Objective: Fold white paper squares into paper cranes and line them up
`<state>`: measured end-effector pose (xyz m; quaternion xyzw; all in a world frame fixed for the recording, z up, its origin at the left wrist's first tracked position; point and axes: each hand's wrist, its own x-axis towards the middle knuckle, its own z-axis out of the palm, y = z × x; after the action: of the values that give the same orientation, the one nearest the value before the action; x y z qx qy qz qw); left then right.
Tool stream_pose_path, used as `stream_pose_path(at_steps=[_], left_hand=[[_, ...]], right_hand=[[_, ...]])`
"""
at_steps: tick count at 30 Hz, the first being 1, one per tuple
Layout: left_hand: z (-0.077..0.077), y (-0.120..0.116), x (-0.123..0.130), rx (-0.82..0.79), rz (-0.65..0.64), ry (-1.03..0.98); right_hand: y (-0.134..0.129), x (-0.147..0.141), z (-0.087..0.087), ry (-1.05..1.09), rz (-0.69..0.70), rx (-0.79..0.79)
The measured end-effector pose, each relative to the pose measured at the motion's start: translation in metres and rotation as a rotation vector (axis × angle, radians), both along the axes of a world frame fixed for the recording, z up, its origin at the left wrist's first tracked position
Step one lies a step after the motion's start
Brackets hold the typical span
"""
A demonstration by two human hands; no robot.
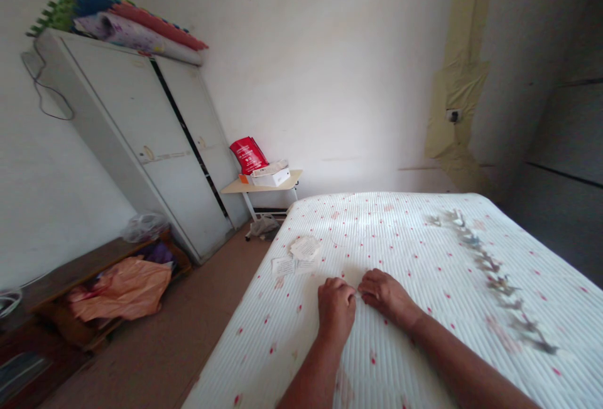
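Over the middle of the bed, my left hand [336, 305] has its fingers curled closed, thumb toward the other hand. My right hand [389, 296] reaches in from the right with fingertips pinched together, almost touching the left. Something small and pale seems to sit between the fingertips; I cannot make out what it is. Just beyond my left hand lie several printed paper pieces, among them a roundish crumpled paper [305, 247] and a flat slip [282, 266]. To the right, a blurred line of small dark figures [497, 277] runs across the bedspread.
The bed has a white ribbed bedspread [264, 359] with red dots. Behind it, a small table [230, 188] bears a red bag [249, 155] and a white box [272, 176]. A grey wardrobe [164, 189] and a low wooden bench with an orange bag [127, 289] stand left.
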<state>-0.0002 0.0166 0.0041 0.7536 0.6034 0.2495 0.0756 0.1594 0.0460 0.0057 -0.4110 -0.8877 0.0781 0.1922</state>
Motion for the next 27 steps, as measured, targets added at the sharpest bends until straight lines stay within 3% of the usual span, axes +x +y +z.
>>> stream_pose_path(at_steps=[15, 27], left_hand=[[-0.0032, 0.0025, -0.0004, 0.021, -0.003, 0.009], [-0.0005, 0.0039, -0.0044, 0.007, -0.043, 0.052]], right_hand=[[0.0052, -0.0001, -0.0099, -0.021, -0.001, 0.037], [0.0045, -0.0004, -0.0063, 0.012, 0.001, 0.024]])
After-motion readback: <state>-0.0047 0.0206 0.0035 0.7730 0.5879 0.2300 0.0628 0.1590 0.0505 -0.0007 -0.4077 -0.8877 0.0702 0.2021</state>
